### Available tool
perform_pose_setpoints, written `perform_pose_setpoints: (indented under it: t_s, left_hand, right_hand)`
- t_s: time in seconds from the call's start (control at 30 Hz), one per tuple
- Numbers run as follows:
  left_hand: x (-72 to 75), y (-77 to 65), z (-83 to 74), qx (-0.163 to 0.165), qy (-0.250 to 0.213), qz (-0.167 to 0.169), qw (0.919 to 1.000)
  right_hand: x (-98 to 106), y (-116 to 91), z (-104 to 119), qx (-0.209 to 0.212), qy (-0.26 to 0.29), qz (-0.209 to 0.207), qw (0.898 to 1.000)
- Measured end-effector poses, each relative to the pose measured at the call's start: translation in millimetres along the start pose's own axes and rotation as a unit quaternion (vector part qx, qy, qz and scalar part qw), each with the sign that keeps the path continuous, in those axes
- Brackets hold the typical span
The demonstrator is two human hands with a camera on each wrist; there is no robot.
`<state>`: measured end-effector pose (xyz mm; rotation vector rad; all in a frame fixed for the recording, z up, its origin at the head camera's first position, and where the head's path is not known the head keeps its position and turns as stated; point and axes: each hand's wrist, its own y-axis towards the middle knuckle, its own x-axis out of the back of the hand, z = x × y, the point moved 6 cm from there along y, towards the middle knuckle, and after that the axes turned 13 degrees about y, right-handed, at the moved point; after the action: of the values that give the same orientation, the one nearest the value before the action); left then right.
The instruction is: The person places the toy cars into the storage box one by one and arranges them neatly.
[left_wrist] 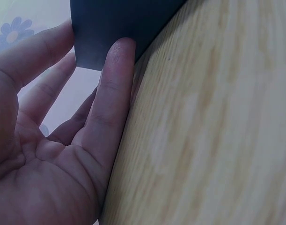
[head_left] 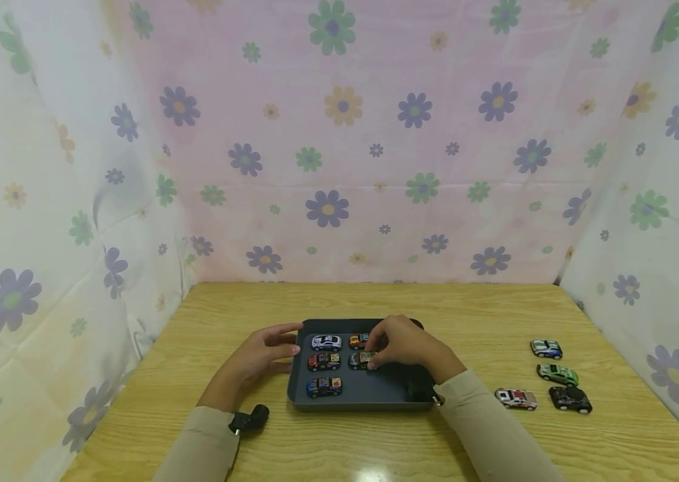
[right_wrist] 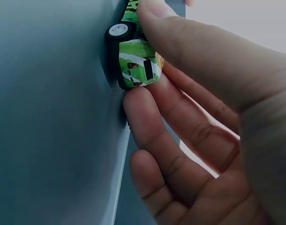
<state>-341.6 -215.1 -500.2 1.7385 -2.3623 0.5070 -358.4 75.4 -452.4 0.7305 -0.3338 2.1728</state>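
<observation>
The right hand (head_left: 407, 340) pinches a green-patterned toy car (right_wrist: 138, 63), low in the dark tray (head_left: 369, 395), just beside the red-and-yellow car (head_left: 358, 341). I'd say the step in hand is placing it; next, the grip should loosen without nudging its neighbour. The left hand (head_left: 261, 355), fingers outstretched, touches the tray's side. Four more cars (head_left: 516, 399) sit rightward on the bench (head_left: 616, 448).

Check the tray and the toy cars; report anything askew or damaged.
Nothing looks damaged or spilled. The cars in the tray form tidy rows; the four cars on the table stand at slightly uneven angles.
</observation>
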Motion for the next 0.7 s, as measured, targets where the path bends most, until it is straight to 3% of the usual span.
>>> perform_pose_setpoints:
  t_s: [0.7]
  left_hand:
    - [-0.6,-1.2,-0.3,-0.017,-0.015,0.012,0.9997]
  right_hand:
    - [11.7,-12.7,15.2,0.018,0.014,0.014,1.0]
